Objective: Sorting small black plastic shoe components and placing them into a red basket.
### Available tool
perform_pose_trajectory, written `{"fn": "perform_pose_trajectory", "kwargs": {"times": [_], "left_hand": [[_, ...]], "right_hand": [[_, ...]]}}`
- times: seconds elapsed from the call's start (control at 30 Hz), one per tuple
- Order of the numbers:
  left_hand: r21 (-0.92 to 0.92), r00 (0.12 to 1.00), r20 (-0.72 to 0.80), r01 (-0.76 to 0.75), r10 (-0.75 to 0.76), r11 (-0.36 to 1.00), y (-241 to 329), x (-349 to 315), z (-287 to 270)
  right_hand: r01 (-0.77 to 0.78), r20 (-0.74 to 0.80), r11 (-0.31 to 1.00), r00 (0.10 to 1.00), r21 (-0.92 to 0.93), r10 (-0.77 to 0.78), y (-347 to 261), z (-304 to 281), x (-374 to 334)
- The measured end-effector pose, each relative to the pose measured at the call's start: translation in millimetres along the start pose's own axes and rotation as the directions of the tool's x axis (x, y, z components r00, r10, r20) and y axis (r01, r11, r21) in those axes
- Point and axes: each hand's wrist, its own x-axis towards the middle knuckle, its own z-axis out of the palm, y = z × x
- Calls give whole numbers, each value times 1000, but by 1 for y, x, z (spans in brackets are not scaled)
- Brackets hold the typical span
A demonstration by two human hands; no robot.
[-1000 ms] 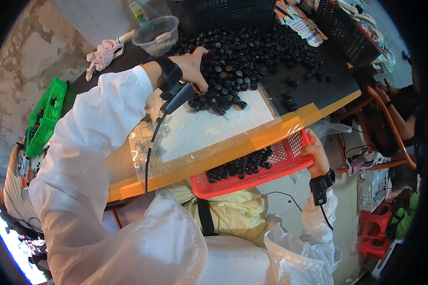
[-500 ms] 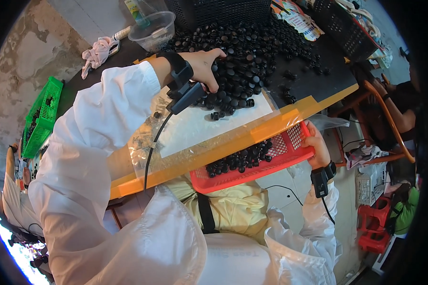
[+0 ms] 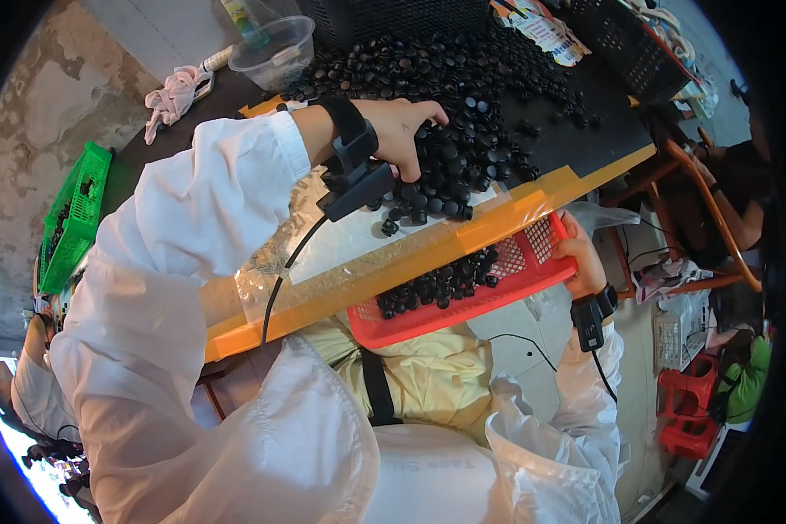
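Note:
At the table, my left hand [image 3: 399, 131] reaches into a large heap of small round black caps [image 3: 472, 140]. Its thumb and fingers are spread apart and curved against the near-left side of the heap; the fingertips are partly hidden among the caps. My right hand [image 3: 579, 255] grips the right end of a red plastic basket [image 3: 463, 306], fingers over its rim. The basket sits just below the table's front edge, over my lap, tilted up to the right. Black caps [image 3: 437, 284] lie along its bottom, mostly left and middle.
Yellow tape [image 3: 463, 234] covers the table's front edge, beside a white sheet [image 3: 332, 249] under clear plastic. Behind are a clear tub [image 3: 275, 54] and a black crate [image 3: 384, 19]. A green basket [image 3: 79, 214] stands left. Other people sit at both sides.
My left hand has moved right and slightly toward the front edge, pushing the near caps along with it. My right hand and the red basket have barely shifted.

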Motion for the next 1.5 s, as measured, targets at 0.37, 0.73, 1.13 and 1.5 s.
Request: {"fn": "perform_pose_trajectory", "kwargs": {"times": [0.37,0.73,1.13,1.5], "left_hand": [[173,979,35,-203,200,964,18,9,22],[35,910,144,-398,390,917,44,5,32],[600,930,-350,127,116,790,26,54,-5],[484,990,-141,78,-11,871,55,91,-7]], "right_hand": [[19,-2,999,1000,-44,-19,-6,-2,4],[-13,31,1000,999,-12,14,-10,-3,9],[-19,38,1000,999,22,18,-14,-3,10],[-13,38,1000,999,20,13,-14,-5,12]]}}
